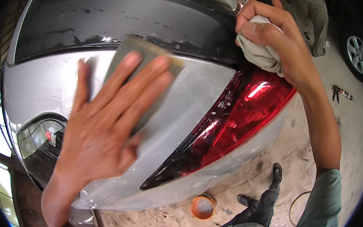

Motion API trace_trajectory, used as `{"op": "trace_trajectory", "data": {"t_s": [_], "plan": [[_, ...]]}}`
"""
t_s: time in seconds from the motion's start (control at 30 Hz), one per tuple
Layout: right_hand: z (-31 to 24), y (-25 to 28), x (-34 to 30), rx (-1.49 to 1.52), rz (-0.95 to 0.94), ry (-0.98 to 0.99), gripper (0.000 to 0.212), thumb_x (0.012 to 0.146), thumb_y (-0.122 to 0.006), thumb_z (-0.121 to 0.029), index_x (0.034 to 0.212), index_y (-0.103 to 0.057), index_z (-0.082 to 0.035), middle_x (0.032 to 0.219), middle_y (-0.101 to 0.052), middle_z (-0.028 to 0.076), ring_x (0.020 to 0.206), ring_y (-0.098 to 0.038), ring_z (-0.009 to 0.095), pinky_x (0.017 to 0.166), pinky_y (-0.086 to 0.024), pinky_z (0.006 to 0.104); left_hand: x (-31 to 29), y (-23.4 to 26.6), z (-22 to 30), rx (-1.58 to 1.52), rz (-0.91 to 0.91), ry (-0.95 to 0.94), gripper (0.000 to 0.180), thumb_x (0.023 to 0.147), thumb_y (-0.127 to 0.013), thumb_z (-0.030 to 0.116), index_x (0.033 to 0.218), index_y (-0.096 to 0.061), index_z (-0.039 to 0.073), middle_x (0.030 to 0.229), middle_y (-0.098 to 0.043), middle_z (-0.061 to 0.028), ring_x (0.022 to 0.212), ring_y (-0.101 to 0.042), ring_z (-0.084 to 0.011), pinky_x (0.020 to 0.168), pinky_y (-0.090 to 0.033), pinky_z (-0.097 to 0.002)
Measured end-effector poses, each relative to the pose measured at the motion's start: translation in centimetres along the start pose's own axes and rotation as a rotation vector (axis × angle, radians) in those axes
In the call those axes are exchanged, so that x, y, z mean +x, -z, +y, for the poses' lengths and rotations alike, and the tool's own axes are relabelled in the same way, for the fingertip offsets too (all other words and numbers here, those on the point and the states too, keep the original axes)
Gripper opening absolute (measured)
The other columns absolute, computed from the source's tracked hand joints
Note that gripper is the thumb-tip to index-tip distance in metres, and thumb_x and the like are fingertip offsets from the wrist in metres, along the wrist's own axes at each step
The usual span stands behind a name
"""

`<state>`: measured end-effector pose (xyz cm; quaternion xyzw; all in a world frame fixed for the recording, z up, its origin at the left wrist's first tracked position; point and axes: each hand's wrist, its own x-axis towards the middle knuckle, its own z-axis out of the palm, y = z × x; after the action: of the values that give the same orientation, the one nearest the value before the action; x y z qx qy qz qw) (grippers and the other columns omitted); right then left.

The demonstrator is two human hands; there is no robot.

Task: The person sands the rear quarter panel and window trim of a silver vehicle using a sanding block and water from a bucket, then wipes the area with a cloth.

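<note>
A flat, grey, rectangular sheet of sanding paper [143, 61] is pressed against the silver, dull-sanded rear panel of a car [198, 108] by the left hand [106, 128], which is spread wide open with its fingers laid flat across the sheet rather than curled round it. The sheet lies just left of and above the glossy red tail lamp [241, 117], which serves as the landmark here. A crumpled, off-white cloth rag [262, 51] is gripped in the closed right hand [278, 42], directly above the lamp's upper end and touching the panel's dark edge. For the rubbing to be done well, it is judged that even pressure should be kept through all the flat fingers, so that the sheet stays flush on the curved metal and no grooves are cut, and that the lamp's edge should be avoided. The panel looks matt and streaked with pale residue; above it, up and to the left of the lamp, the black rear window glass [110, 21] is smeared. Below the lamp, on the stained concrete floor [352, 113], a round orange container [203, 206] with pale contents is seen, and another person's legs [309, 9] are visible well beyond the lamp.
</note>
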<state>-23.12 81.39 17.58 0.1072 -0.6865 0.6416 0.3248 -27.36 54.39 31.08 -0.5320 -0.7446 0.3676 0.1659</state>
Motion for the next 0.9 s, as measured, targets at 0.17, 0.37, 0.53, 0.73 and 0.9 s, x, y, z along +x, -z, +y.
{"op": "trace_trajectory", "data": {"t_s": [0.17, 0.37, 0.53, 0.73, 0.9], "plan": [[0.2, -0.6, -0.1, -0.036, 0.044, -0.002, 0.018, 0.082, -0.055, -0.022, 0.08, -0.055, -0.004, 0.075, -0.049, -0.002, 0.066, -0.046, 0.005, 0.059, -0.034, 0.0196, -2.9, -1.8, -3.1, -0.026, 0.066, 0.118, 0.078, 0.091, -0.011, 0.066, 0.147, -0.032, 0.016, 0.153, -0.03, -0.005, 0.144, -0.018, -0.0251, 0.116, 0.003, -0.0517], [0.2, -0.2, -0.2, 0.013, 0.018, -0.058, 0.02, 0.079, -0.055, -0.023, 0.079, -0.054, -0.003, 0.072, -0.049, -0.001, 0.065, -0.045, 0.005, 0.058, -0.033, 0.0195, -0.3, -0.6, -0.6, 0.084, 0.008, -0.013, 0.074, 0.092, -0.012, 0.063, 0.146, -0.034, 0.017, 0.153, -0.03, -0.0032, 0.144, -0.019, -0.0232, 0.116, 0.004, -0.0517], [0.1, -0.9, 0.2, -0.048, 0.036, 0.027, 0.02, 0.079, -0.056, -0.023, 0.079, -0.054, -0.003, 0.073, -0.049, -0.001, 0.067, -0.045, 0.005, 0.061, -0.034, 0.0191, -4.7, -0.8, -4.8, 0.059, 0.122, 0.239, 0.082, 0.089, -0.003, 0.068, 0.149, -0.027, 0.018, 0.154, -0.027, -0.0059, 0.144, -0.017, -0.0241, 0.115, 0.004, -0.0548], [0.3, -0.2, -0.2, -0.046, 0.017, -0.01, 0.019, 0.08, -0.055, -0.022, 0.08, -0.053, -0.003, 0.076, -0.049, -0.002, 0.07, -0.046, 0.005, 0.063, -0.034, 0.0196, -2.4, -0.9, -2.3, 0.07, 0.04, 0.053, 0.074, 0.092, -0.013, 0.062, 0.147, -0.032, 0.016, 0.152, -0.032, -0.0052, 0.144, -0.02, -0.0253, 0.116, 0.005, -0.0536], [0.1, -0.8, 0.1, -0.065, 0.019, -0.021, 0.017, 0.081, -0.055, -0.021, 0.08, -0.054, -0.004, 0.077, -0.05, -0.002, 0.07, -0.046, 0.005, 0.063, -0.035, 0.02, -1.8, -1.5, -1.1, 0.01, 0.067, 0.13, 0.065, 0.093, -0.029, 0.049, 0.149, -0.026, 0.016, 0.154, -0.027, -0.0038, 0.145, -0.017, -0.0254, 0.116, 0.006, -0.0521]]}}
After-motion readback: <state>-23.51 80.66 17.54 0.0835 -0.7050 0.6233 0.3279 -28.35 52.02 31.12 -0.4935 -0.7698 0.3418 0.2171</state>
